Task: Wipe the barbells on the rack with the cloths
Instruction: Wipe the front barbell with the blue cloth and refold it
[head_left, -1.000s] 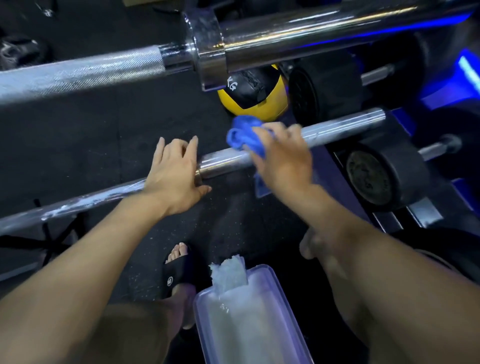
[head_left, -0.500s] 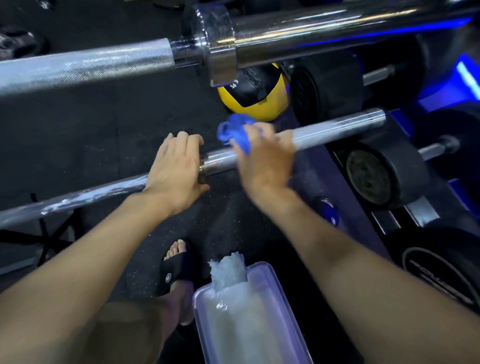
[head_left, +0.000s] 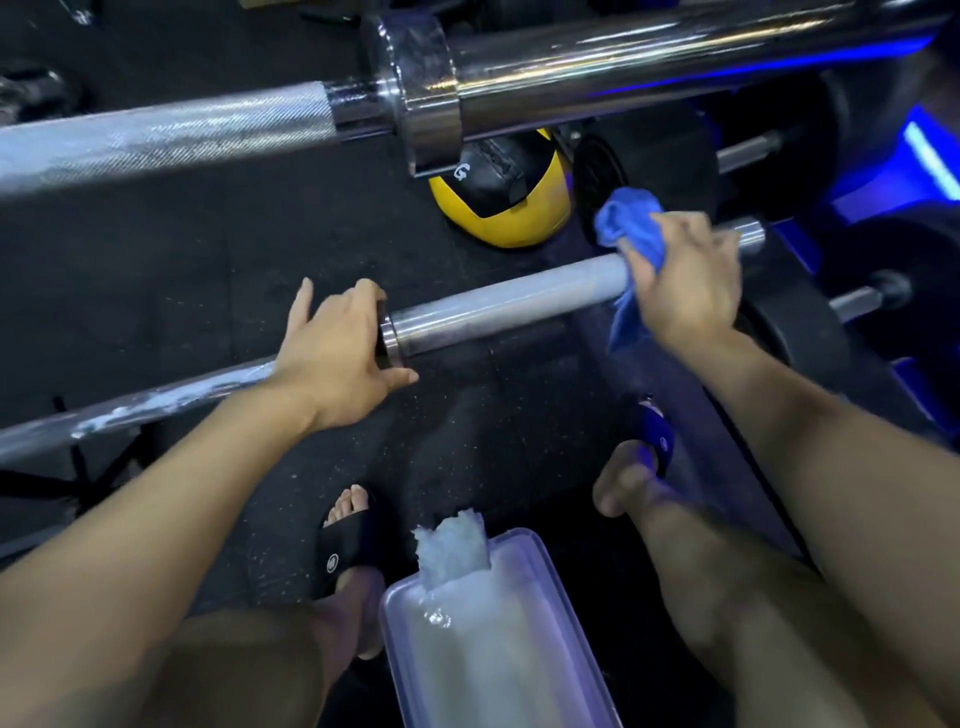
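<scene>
2 barbells cross the head view, both running from lower left up to the right. Nearer one, the lower barbell (head_left: 498, 306), is what I'm working on: my left hand (head_left: 337, 358) wraps the shaft right at the collar, fingers curled over the top, thumb sticking out underneath toward the right. My right hand (head_left: 680, 280) sits near the far end of the sleeve, fingers curled over a blue cloth (head_left: 631, 228) and clamping it against the bar. Cloth bunches up above the hand and a tail hangs down below the sleeve. Hand is motion-blurred, so I can't tell exact finger placement. Sleeve between my 2 hands looks dull and streaky; thin shaft left of my left hand has whitish smears.

Upper barbell (head_left: 218, 130) is closer to the camera, chrome, knurled shaft on the left, thick collar and shiny sleeve on the right. Neither hand touches it.

Behind the lower sleeve: a yellow and black medicine ball (head_left: 501, 192) on the dark rubber floor (head_left: 156, 249), and black dumbbells (head_left: 654, 156) on a rack lit blue on the right.

Bottom centre, between my legs, a clear plastic tub (head_left: 524, 540) with a white cloth (head_left: 454, 540) draped over its far rim. Left foot in a black slide sandal (head_left: 343, 551) just beside the tub; right foot in a blue-lit sandal (head_left: 657, 436) under the right forearm.
</scene>
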